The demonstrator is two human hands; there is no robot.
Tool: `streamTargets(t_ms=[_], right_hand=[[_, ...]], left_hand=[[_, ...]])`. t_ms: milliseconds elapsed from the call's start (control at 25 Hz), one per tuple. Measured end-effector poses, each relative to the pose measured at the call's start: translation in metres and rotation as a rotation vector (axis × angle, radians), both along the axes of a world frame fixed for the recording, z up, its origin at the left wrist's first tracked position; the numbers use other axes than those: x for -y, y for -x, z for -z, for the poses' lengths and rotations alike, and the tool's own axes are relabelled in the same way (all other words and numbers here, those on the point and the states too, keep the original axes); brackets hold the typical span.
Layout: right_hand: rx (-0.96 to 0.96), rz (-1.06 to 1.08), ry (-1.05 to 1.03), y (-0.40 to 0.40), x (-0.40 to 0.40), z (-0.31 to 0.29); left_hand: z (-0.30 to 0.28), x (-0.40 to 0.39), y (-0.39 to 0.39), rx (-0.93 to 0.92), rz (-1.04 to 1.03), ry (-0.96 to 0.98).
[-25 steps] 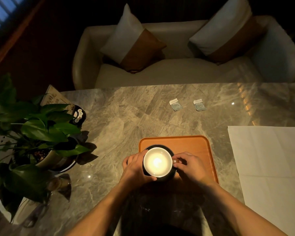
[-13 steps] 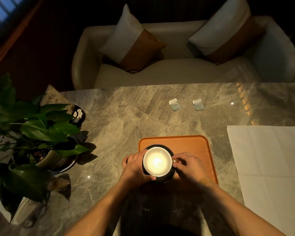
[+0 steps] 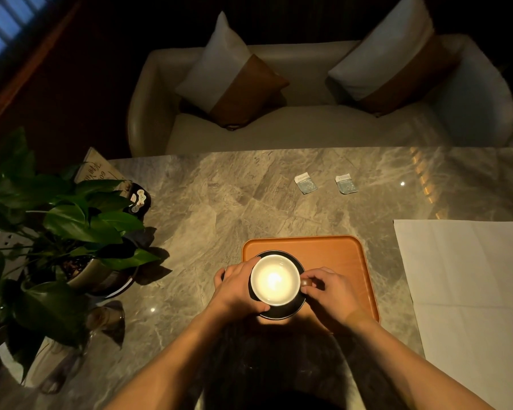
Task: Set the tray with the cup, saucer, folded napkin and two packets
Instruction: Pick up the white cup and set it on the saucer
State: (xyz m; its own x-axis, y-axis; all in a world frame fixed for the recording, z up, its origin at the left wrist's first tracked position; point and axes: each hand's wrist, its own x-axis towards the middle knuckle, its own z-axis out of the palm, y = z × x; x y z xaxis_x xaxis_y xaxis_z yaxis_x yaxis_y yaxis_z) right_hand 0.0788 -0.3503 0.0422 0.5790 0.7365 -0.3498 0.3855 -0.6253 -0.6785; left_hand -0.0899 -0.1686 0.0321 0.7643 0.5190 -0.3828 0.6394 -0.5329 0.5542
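On the left half of the orange tray, we've got the white cup sitting on its dark saucer. Our left hand is wrapped around the cup's left side, and our right hand is pinching the little handle at the cup's right, so both grips are closed on the cup. It looks empty, just a bright light bouncing off the inside.

It's ceramic on ceramic, so we'd guess rigid, a bit slick and chippy if it knocks the saucer. Handle plus a steadying palm on the body seems like the safe hold, and the saucer is best taken by its rim, since the cup can skate around on it.

What's left, as far as we can tell: the two small packets are lying well up the marble desk, side by side and apart from the tray. They're light and flat, so pinch an edge. The big white napkin is spread open to the right of the tray. It's soft and floppy and not folded yet.
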Motion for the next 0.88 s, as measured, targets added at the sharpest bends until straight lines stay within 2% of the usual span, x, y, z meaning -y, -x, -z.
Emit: streamTargets(t_ms=[680, 880], right_hand=[[0.047, 0.028, 0.037, 0.006, 0.003, -0.004], [0.112, 0.014, 0.137, 0.004, 0.015, -0.012]], left_hand=[[-0.007, 0.005, 0.009, 0.016, 0.005, 0.022], [-0.014, 0.002, 0.020, 0.068, -0.007, 0.046]])
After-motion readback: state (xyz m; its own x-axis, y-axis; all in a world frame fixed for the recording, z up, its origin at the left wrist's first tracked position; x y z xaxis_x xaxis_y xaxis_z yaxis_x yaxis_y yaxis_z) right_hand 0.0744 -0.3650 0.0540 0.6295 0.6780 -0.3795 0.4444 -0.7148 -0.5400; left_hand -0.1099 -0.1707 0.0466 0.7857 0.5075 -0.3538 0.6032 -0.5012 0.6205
